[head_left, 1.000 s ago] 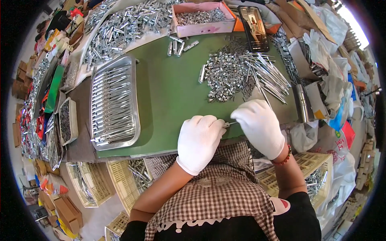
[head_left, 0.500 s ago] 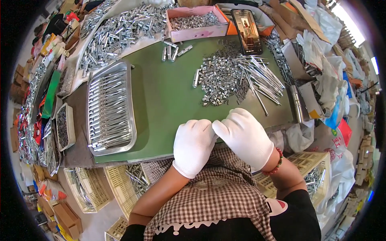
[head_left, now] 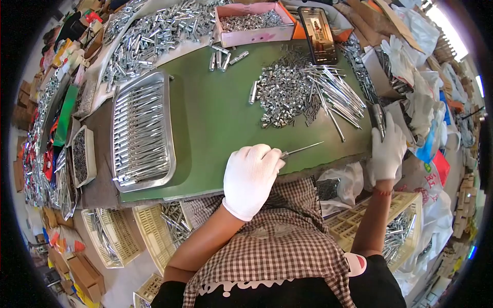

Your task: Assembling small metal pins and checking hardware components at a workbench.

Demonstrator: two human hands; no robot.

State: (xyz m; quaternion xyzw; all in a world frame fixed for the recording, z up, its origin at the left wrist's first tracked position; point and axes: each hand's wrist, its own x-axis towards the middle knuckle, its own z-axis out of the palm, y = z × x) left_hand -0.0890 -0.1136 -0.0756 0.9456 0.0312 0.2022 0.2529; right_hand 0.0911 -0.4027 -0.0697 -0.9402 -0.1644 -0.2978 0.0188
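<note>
My left hand [head_left: 250,179], in a white knit glove, is closed near the table's front edge. It grips a thin metal rod [head_left: 304,148] whose slim end points right, with a thicker metal end showing at the fingertips. At the right edge of the table, my gloved right hand [head_left: 389,154] has its fingers around the lower end of a shiny metal cylindrical tool [head_left: 379,118]. Beyond my left hand lie a heap of small metal collars [head_left: 282,95] and a bundle of long metal rods [head_left: 339,97]. A metal tray [head_left: 171,131] of rod assemblies stands at the left.
A pink box [head_left: 257,38] of small metal parts and a propped phone [head_left: 318,36] stand at the back. Metal sleeves [head_left: 159,38] are piled at the far left. Plastic crates [head_left: 154,226] sit below the table's front edge. Bags and cardboard crowd the right side.
My right hand has left my left hand and moved right to the metal cylindrical tool. The thin rod now shows in my left hand, which has barely moved.
</note>
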